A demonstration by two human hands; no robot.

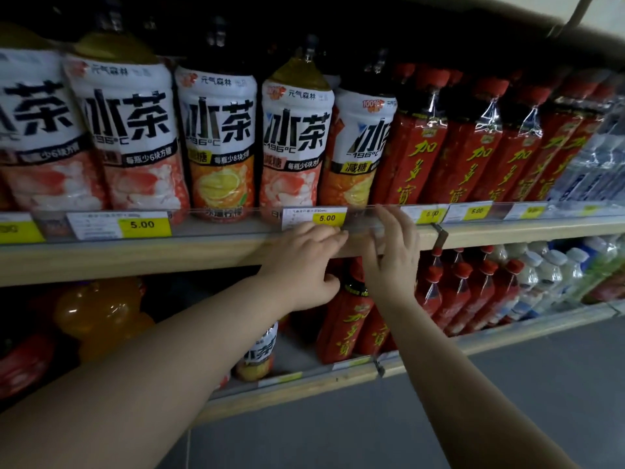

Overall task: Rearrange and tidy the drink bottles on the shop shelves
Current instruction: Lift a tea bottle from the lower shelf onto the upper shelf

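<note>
On the upper shelf stand white-labelled iced tea bottles (294, 143) on the left and red herbal tea bottles (416, 143) on the right. A clear price strip (236, 221) runs along the wooden shelf edge (135, 258). My left hand (304, 262) presses its bent fingertips on the strip just under a yellow 5.00 price tag (326, 218), with the thumb apart below the edge. Beside it, my right hand (395, 252) lays straight fingers against the strip. Neither hand holds a bottle.
The lower shelf holds more red bottles (345, 319), orange soda (98, 309), one white-labelled tea bottle (258, 353) and white and clear bottles (548, 275) on the right. Water packs (595, 164) stand at the upper right. Grey floor (507, 401) lies below.
</note>
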